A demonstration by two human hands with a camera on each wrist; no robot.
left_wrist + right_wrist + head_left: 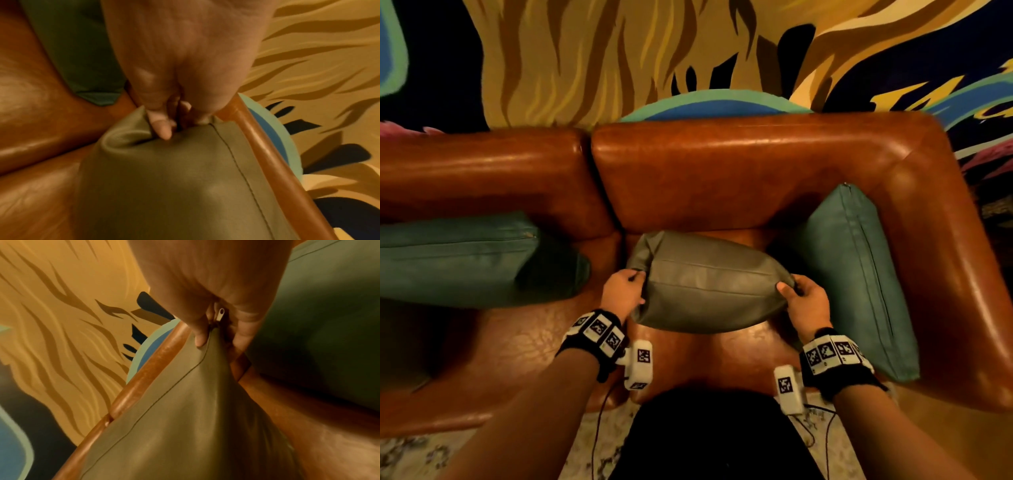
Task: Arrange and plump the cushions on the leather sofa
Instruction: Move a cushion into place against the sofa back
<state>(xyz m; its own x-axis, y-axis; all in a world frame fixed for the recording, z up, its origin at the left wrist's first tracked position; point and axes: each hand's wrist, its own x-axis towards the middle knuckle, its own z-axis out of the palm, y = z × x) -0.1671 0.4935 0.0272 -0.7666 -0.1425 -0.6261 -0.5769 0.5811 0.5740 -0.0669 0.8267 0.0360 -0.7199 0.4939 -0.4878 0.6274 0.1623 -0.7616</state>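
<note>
Both hands pinch the grey cushion [707,284] at its two ends: the left hand [621,293] has thumb and fingers folded over a bunched corner of the cover, and the right hand [806,301] grips the opposite corner, where a small metal zipper pull [220,313] shows between the fingers. Between the two grips the cushion hangs or stands on its lower edge over the seat of the brown leather sofa [739,171], close in front of the backrest; whether its underside touches the seat I cannot tell. Outward of the left hand a teal cushion [465,257] lies along the seat, and outward of the right hand a second teal cushion [856,274] leans against the armrest. The grey cover looks smooth like leather, so I judge it somewhat slippery, and it wrinkles easily at the left grip, which suggests a soft, loose filling and little weight. The middle bulges while the corners are thin, so the corners give the most sure hold for shaking. For plumping, flat palms on the two sides would probably work better. Near the zipper the hold should be gentle, so that the pull is not strained.
</note>
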